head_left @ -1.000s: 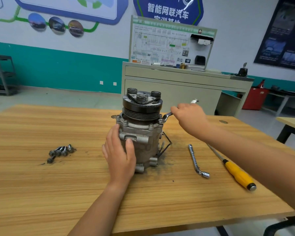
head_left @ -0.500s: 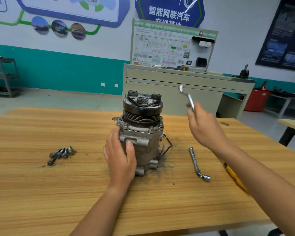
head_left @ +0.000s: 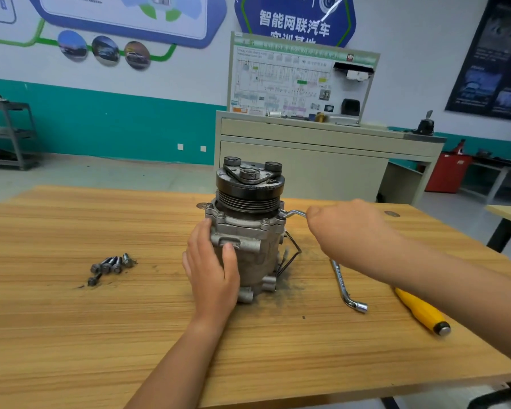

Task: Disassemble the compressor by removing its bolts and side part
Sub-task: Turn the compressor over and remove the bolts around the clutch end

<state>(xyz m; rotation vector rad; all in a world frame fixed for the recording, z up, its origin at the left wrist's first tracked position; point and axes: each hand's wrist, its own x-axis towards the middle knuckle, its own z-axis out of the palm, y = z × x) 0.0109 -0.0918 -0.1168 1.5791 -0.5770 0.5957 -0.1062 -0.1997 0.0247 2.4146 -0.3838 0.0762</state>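
Wooden table (head_left: pixel 71 335): work surface, with dark grime smeared round the workpiece.

Compressor (head_left: pixel 257 255): stood on end near the middle of the table, black pulley (head_left: pixel 250 187) uppermost. The end flange below the pulley is seen seated on the housing, with no gap visible.

Left hand (head_left: pixel 213 270): laid against the near left of the housing, fingers almost straight and pointing up, thumb pressed on the front face. It is a bracing hold rather than a wrapped one.

Right hand (head_left: pixel 348 234): closed in a fist round the handle of a bent wrench (head_left: pixel 294 214), whose far end is set at the flange's right rear corner. The bolt under it is hidden, so whether the socket is fully seated cannot be told.

Spare L-wrench (head_left: pixel 341 283): lying on the table right of the compressor, partly under the right forearm. Yellow-handled screwdriver (head_left: pixel 419 312): just beyond it, untouched.

Loose bolts (head_left: pixel 111 265): a small cluster laid well to the left. Flange bolts (head_left: pixel 265 222) are seen in place along the front edge.

Step judged: bolt removal under way and partly done, the side part not yet lifted. The next move is judged to call for a firm swing of the wrench handle, with the housing held hard against turning or tipping, since the tall unit stands on a narrow foot.
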